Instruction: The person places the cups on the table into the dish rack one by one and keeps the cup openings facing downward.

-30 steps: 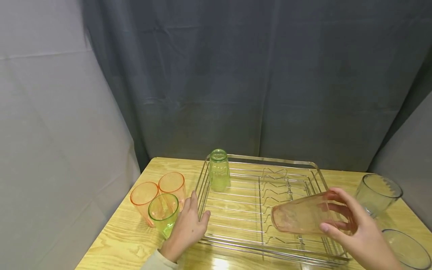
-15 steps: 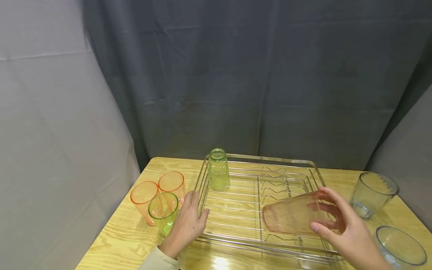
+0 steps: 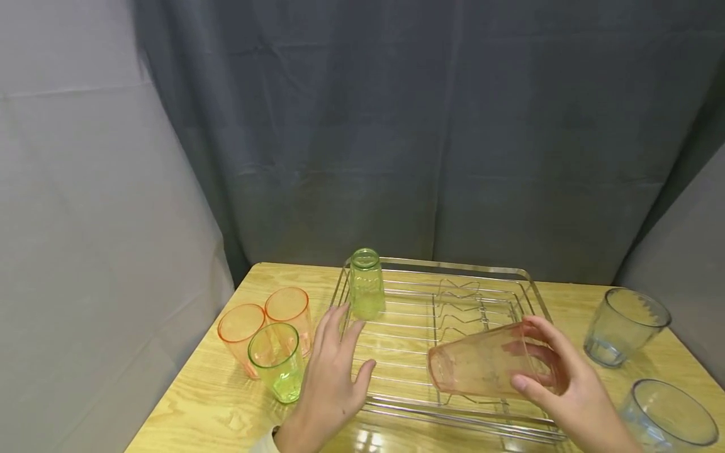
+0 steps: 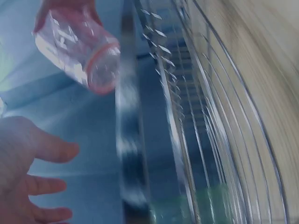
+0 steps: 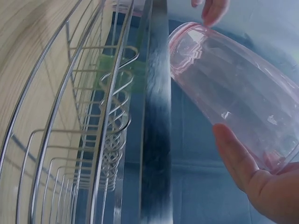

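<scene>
My right hand [image 3: 566, 380] grips a pinkish-orange clear glass [image 3: 478, 362] near its rim. The glass lies almost sideways above the right front of a wire dish rack [image 3: 396, 377], its base toward the left. In the right wrist view the thumb presses the side of the glass [image 5: 238, 93]. Over the rack's left front edge, my left hand [image 3: 334, 377] is spread with straight fingers and holds nothing. The left wrist view shows that hand [image 4: 28, 168] apart from the glass [image 4: 79, 46]. An upside-down green glass [image 3: 367, 289] stands in the rack's back left corner.
Left of the rack stand two orange glasses [image 3: 240, 327] and a green one [image 3: 277, 362], upright and close together. On the right are two clear bluish glasses [image 3: 625, 327], also upright. Grey curtains [image 3: 340, 138] hang behind and beside the wooden table [image 3: 192, 390].
My right hand has carried the orange glass leftward over the rack. My left hand has come off the rack's left side, moved right and spread its fingers.
</scene>
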Demonstrator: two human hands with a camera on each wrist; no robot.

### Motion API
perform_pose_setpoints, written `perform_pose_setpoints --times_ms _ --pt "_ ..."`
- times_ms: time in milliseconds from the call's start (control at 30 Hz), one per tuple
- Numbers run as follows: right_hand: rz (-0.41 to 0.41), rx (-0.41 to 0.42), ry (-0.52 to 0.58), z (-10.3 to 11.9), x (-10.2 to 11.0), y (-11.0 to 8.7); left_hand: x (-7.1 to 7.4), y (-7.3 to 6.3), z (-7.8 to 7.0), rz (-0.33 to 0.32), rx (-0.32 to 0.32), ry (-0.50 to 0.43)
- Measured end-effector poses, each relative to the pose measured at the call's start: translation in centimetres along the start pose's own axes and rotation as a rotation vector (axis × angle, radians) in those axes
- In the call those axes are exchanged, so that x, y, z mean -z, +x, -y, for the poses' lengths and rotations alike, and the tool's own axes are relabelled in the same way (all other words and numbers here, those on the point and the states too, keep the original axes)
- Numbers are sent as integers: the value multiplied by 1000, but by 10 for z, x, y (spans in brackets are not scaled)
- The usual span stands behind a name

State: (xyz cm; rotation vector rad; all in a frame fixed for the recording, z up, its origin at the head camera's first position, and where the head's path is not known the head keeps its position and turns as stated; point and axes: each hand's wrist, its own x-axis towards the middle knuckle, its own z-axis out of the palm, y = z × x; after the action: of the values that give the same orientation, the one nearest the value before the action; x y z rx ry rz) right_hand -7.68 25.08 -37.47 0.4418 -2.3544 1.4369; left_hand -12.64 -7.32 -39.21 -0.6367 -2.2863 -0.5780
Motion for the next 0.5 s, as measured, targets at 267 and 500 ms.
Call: perform_pose_setpoints --times_ms 267,500 --pt "36 11 109 10 -7 3 -4 -4 -25 134 -153 -90" --pt "65 54 279 12 -13 5 -12 -3 -34 229 -220 -129"
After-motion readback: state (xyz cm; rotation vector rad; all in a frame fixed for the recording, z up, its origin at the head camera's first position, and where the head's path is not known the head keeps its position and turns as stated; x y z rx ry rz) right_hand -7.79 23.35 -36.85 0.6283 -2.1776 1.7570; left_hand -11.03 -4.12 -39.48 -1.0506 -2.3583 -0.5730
